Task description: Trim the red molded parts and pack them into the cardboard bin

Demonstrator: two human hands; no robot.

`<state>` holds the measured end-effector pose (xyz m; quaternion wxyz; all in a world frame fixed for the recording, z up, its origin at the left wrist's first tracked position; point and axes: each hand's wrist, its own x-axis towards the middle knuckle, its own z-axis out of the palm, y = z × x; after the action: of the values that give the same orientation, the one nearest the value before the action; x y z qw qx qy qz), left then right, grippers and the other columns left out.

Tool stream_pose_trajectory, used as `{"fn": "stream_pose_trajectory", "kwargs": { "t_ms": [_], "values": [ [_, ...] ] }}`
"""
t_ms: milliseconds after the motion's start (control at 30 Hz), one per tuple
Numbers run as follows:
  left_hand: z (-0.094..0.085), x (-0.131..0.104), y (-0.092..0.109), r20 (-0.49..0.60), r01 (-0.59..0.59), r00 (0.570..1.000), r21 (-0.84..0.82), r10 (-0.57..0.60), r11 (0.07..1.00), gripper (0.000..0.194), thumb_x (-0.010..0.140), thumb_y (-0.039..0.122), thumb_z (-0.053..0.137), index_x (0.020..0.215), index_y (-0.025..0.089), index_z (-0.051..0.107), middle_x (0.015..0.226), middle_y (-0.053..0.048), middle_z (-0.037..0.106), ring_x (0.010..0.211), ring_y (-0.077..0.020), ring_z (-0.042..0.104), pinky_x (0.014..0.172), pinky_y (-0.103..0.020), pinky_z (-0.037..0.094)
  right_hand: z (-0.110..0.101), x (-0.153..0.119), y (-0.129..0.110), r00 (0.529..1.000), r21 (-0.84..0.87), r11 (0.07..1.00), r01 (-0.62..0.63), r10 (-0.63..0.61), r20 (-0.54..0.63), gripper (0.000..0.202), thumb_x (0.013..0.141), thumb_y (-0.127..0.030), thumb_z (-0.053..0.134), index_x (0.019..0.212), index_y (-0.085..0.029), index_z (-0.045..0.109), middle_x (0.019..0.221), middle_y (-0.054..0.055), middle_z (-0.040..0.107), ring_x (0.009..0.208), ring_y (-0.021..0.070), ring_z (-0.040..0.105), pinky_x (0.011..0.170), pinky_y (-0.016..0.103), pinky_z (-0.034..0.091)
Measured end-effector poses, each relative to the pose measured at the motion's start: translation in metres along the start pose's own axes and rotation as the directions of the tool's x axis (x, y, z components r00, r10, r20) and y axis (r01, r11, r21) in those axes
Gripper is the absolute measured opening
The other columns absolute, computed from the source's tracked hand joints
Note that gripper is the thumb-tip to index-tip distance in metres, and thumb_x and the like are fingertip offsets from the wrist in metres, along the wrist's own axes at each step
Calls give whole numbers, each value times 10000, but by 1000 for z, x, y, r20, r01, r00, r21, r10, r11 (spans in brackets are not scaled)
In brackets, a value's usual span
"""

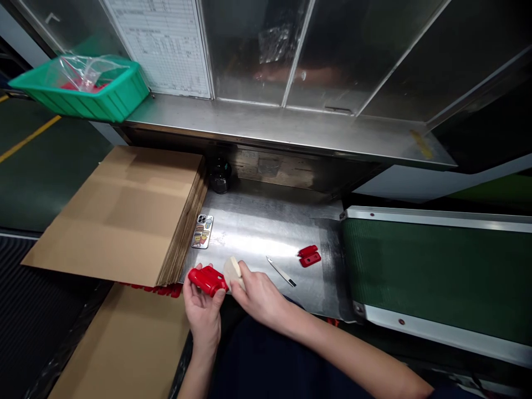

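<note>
Left hand (203, 313) gripping a glossy red part (206, 280), which lies across the fingers above the palm, the thumb against its near right end; right hand (262, 297) closed on a pale, rounded pad (231, 271), held just beside the part's right end, contact unclear. Slim, pointed white tool (281, 271) on the metal table (249, 216), right of both hands; farther right, two small red pieces (310, 258); beyond the left hand, a patterned phone (203, 233) near stacked cardboard (120, 213)
</note>
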<state>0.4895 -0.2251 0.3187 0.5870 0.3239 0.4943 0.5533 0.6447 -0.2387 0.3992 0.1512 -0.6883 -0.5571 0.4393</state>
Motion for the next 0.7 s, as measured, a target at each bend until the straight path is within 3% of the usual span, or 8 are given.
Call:
{"fn": "stream_pose_trajectory", "kwargs": {
  "t_ms": [267,567,700],
  "values": [
    [0,-1,1,38,-1,999,1,1,1000,842,725,282,945,1452,276,519,1603,-181,411,1433,-376,481,1048,-383,556,0,-7,0,1000,28,1000,0,0,-9,220,1003,-323,434,1130,-154,495,689,-12,473,578,139,303,580,289,188],
    [3,-3,4,48,37,998,-92,-32,995,831,714,232,955,1443,267,558,1605,-160,424,1405,-334,523,1029,-293,557,-2,-11,-4,999,9,999,46,-46,-6,177,998,-304,439,1092,-162,489,645,-33,415,553,137,267,563,300,165],
    [3,-3,6,38,30,999,-80,-27,996,814,721,236,951,1437,287,566,1612,-148,422,1412,-342,515,1005,-289,573,-2,-8,-2,1000,12,1000,-8,9,-25,195,1000,-310,441,1115,-161,493,654,-18,478,545,142,322,558,302,168]
  ]
}}
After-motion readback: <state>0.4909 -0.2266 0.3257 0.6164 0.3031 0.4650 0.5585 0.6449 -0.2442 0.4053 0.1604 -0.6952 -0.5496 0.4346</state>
